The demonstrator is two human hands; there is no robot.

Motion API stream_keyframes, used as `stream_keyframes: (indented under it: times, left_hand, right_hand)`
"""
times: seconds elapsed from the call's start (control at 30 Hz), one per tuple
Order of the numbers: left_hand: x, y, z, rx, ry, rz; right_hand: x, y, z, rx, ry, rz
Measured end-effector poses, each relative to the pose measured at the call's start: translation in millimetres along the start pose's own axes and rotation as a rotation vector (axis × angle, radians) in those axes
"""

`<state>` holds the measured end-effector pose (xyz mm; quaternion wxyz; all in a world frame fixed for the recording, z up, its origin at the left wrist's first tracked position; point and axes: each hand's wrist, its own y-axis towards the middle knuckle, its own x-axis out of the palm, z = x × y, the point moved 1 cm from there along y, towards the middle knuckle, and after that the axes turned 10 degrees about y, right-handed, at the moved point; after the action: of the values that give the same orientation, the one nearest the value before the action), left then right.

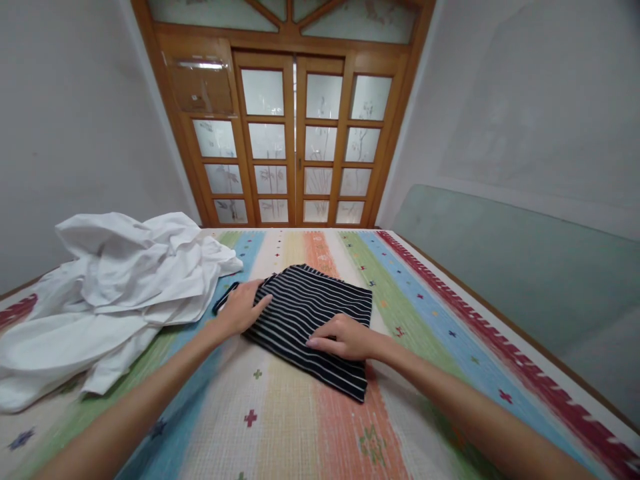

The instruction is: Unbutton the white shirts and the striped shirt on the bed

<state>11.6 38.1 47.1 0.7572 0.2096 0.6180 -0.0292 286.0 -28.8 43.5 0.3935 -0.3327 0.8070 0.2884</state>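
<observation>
Pressing both hands flat on striped garment point(320, 313)

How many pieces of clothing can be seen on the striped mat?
2. A folded striped garment lies in the middle under both hands. A crumpled white garment lies at the left; the pile may hide more than one piece.

1. The white clothes pile point(115, 293) runs off the left edge.
2. The right hand point(345, 339) hides part of the striped garment point(320, 313).
3. A dark item point(226, 297) beside the left hand point(243, 308) is too hidden to identify.
4. Both forearms leave the bottom edge.
</observation>
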Motion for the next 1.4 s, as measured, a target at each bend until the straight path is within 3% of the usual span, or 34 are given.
stream_keyframes:
  times: [0.07,0.17,0.27,0.37,0.43,0.53,0.63,0.73,0.87,0.97,1.07,1.17,1.27,1.33,1.4]
  left_hand:
    - [12.0,4.7,2.5,-0.083,-0.036,-0.106]
    - [17.6,13.9,-1.4,-0.235,-0.159,-0.124]
    - [14.6,22.3,-4.3,-0.316,-0.257,-0.113]
    - [4.9,21.3,2.3,-0.315,-0.336,-0.136]
    - [-6.9,11.9,13.9,-0.235,-0.412,-0.142]
    - [-29.5,-15.2,39.1,0.068,-0.498,-0.183]
    - [-40.6,-51.3,64.1,0.406,-0.483,-0.419]
    - [-29.8,-83.5,79.5,0.573,-0.443,-0.507]
    - [1.1,-108.6,84.6,0.564,-0.147,-0.374]
    - [12.9,-115.2,80.5,0.600,0.018,-0.296]
    - [9.4,-114.5,65.4,0.644,0.131,-0.187]
    - [-2.2,-109.8,35.7,0.658,0.211,-0.032]
    - [-12.8,-103.3,1.0,0.574,0.253,0.054]
    - [-16.5,-100.1,-12.7,0.492,0.225,0.043]
    - [-16.5,-99.8,-10.9,0.450,0.152,-0.028]
  right_hand:
    - [-7.8,1.7,-0.6,0.047,-0.007,0.037]
    - [-18.0,4.6,21.9,0.142,-0.055,0.180]
    - [-22.3,9.0,55.6,0.214,0.001,0.305]
    - [-27.1,17.9,80.9,0.296,0.106,0.454]
    - [-32.3,26.5,90.1,0.357,0.184,0.543]
    - [-39.2,42.2,95.0,0.419,0.271,0.556]
    - [-38.5,59.8,91.9,0.418,0.314,0.429]
    - [-28.0,77.3,82.0,0.401,0.226,0.248]
    - [-12.1,96.1,65.3,0.430,-0.162,0.125]
    - [-10.1,101.4,58.1,0.498,-0.305,0.051]
    - [-21.0,92.3,61.7,0.538,-0.352,0.031]
    - [-41.2,66.0,78.7,0.628,-0.412,0.135]
    - [-62.8,27.9,102.0,0.774,-0.473,0.337]
    - [-72.8,3.5,115.1,0.895,-0.474,0.397]
    - [-77.9,-12.8,122.1,0.965,-0.457,0.406]
